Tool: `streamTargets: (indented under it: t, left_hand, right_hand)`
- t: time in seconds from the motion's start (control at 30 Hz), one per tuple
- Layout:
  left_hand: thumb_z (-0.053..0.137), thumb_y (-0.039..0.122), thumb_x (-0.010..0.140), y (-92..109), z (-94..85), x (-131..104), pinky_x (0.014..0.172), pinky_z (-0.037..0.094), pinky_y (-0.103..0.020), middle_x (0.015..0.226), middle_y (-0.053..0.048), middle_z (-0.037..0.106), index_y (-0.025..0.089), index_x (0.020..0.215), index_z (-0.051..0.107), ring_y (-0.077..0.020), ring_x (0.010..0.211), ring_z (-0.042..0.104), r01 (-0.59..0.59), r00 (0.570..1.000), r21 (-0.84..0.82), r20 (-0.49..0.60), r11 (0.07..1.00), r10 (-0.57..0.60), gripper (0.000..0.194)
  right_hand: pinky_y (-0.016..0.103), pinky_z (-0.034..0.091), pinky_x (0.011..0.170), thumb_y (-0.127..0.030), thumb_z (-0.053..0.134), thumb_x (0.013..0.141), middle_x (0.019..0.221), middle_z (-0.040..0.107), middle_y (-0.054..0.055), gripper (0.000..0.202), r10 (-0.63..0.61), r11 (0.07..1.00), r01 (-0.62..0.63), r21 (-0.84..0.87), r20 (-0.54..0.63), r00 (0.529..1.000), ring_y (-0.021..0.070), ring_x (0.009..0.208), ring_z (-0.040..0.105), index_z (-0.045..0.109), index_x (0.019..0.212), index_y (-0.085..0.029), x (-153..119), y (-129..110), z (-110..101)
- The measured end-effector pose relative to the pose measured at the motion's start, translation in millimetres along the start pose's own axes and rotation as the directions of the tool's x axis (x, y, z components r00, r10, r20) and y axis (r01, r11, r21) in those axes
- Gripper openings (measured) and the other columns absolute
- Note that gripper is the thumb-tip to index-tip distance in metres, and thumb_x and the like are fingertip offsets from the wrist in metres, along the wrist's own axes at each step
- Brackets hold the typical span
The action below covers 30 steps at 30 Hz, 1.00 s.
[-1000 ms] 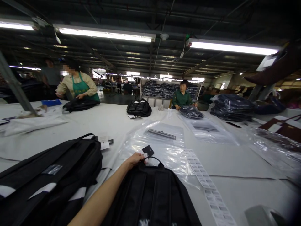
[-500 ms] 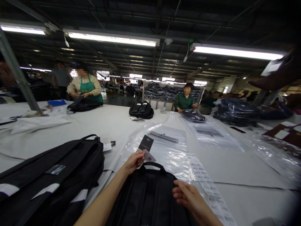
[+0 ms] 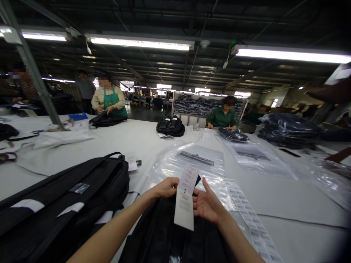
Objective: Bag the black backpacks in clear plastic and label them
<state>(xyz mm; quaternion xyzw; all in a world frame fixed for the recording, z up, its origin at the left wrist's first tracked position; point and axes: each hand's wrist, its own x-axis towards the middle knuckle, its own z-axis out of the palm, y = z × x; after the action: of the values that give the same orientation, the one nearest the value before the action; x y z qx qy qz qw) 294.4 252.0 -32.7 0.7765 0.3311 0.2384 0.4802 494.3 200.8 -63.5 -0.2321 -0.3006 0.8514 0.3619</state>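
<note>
Left of the worktop: a stack of black backpacks was seen lying flat, white paper strips tucked across their fronts and a small white tag beside the top handle.
Left hand: its fingers were closed in a pinch on the upper edge of the hang tag, just above the backpack's top.
Hang tag: a long white paper tag, folded, was held upright between the two hands; a dark card was partly hidden behind it. Fine print was present but too small to be read; no brand could be made out.
Right hand: it was held open, palm turned inward, fingers spread and touching the tag's right edge, nothing gripped.
Black backpack: it lay directly below the hands, at the near edge of the worktop.
Step judged in hand: the tag was being checked or straightened; a steady grip on both edges would be called for next.
Right of the hands: clear plastic bags and a strip of printed labels, unreadable, lay on the worktop.
</note>
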Motion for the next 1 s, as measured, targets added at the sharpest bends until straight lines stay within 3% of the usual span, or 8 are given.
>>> streamTargets:
  t: [0.13, 0.2, 0.4, 0.47, 0.6, 0.77, 0.87, 1.0]
  left_hand:
    - [0.064, 0.027, 0.072, 1.7, 2.8, 3.2, 0.075, 0.046, -0.025, 0.087, -0.001, 0.07, 0.018, 0.088, 0.072, -0.0209, 0.085, 0.062, -0.02, 0.997, 0.066, 0.081, 0.998, 0.015, 0.02]
    - [0.064, 0.025, 0.071, 0.4, 2.1, 6.7, 0.073, 0.045, -0.024, 0.083, -0.001, 0.07, 0.017, 0.084, 0.072, -0.0196, 0.082, 0.061, -0.012, 0.998, 0.097, 0.061, 0.995, 0.007, 0.017]
    - [0.056, 0.021, 0.074, -8.4, -17.1, 14.1, 0.066, 0.041, -0.023, 0.079, -0.002, 0.066, 0.015, 0.089, 0.07, -0.0146, 0.071, 0.056, 0.103, 0.986, 0.173, -0.145, 0.98, -0.078, 0.021]
    - [0.058, 0.024, 0.073, -13.6, -24.2, 12.7, 0.066, 0.041, -0.023, 0.084, -0.003, 0.065, 0.016, 0.091, 0.069, -0.015, 0.074, 0.055, 0.159, 0.979, 0.167, -0.154, 0.973, -0.134, 0.023]
    - [0.057, 0.042, 0.076, -31.3, -28.5, 13.0, 0.055, 0.039, -0.023, 0.08, -0.005, 0.065, 0.014, 0.081, 0.068, -0.0142, 0.063, 0.055, 0.313, 0.95, 0.113, -0.018, 0.943, -0.313, 0.031]
    - [0.048, 0.06, 0.079, -52.4, -27.2, 29.9, 0.05, 0.034, -0.024, 0.073, -0.003, 0.058, 0.014, 0.073, 0.062, -0.0104, 0.054, 0.045, 0.462, 0.886, 0.038, 0.033, 0.886, -0.463, 0.048]
    - [0.054, 0.061, 0.076, -58.3, -29.1, 44.0, 0.047, 0.032, -0.023, 0.067, 0.001, 0.053, 0.015, 0.069, 0.058, -0.0079, 0.048, 0.039, 0.522, 0.844, -0.003, 0.146, 0.853, -0.516, 0.046]
    - [0.047, 0.049, 0.088, -62.9, -31.3, 60.4, 0.047, 0.037, -0.022, 0.066, 0.003, 0.052, 0.015, 0.078, 0.056, -0.0067, 0.047, 0.04, 0.571, 0.79, -0.037, 0.298, 0.82, -0.537, 0.037]
  right_hand:
    - [0.033, 0.051, 0.07, -0.039, 0.067, 0.076, 0.089, 0.071, 0.009, 0.046, -0.219, 0.964, 0.201, -0.173, -0.087, 0.972, 0.0188, 0.072, 0.067, 0.056, 0.113, -0.014, -1.6, 11.9, 0.6]
    - [0.031, 0.051, 0.072, -0.026, 0.074, 0.069, 0.086, 0.071, 0.009, 0.04, -0.26, 0.946, 0.219, -0.238, -0.159, 0.952, 0.0188, 0.073, 0.067, 0.062, 0.104, -0.011, 0.0, 17.6, -4.8]
    - [0.036, 0.052, 0.078, -0.026, 0.073, 0.069, 0.087, 0.072, 0.01, 0.037, -0.21, 0.971, 0.158, -0.181, -0.324, 0.922, 0.0233, 0.081, 0.068, 0.063, 0.101, -0.009, 2.4, 13.8, -32.4]
    - [0.038, 0.052, 0.08, -0.026, 0.071, 0.071, 0.09, 0.071, 0.012, 0.036, -0.183, 0.979, 0.136, -0.154, -0.348, 0.92, 0.0251, 0.085, 0.067, 0.062, 0.102, -0.009, 4.7, 9.7, -37.6]
    - [0.04, 0.052, 0.082, -0.025, 0.069, 0.072, 0.094, 0.071, 0.013, 0.037, -0.217, 0.97, 0.166, -0.176, -0.325, 0.92, 0.0258, 0.087, 0.067, 0.061, 0.105, -0.009, 16.2, 0.9, -38.3]
    - [0.039, 0.052, 0.08, -0.026, 0.071, 0.072, 0.093, 0.071, 0.01, 0.041, -0.305, 0.935, 0.22, -0.28, -0.31, 0.901, 0.0236, 0.083, 0.068, 0.059, 0.109, -0.012, 33.4, -8.6, -32.3]
    - [0.04, 0.054, 0.076, -0.025, 0.073, 0.069, 0.091, 0.072, 0.009, 0.045, -0.332, 0.915, 0.23, -0.33, -0.295, 0.896, 0.0247, 0.081, 0.068, 0.059, 0.109, -0.014, 39.8, -8.2, -29.5]
    - [0.038, 0.054, 0.075, -0.028, 0.073, 0.069, 0.092, 0.072, 0.009, 0.051, -0.33, 0.908, 0.24, -0.344, -0.232, 0.915, 0.0242, 0.081, 0.068, 0.055, 0.115, -0.015, 43.3, -2.4, -27.3]
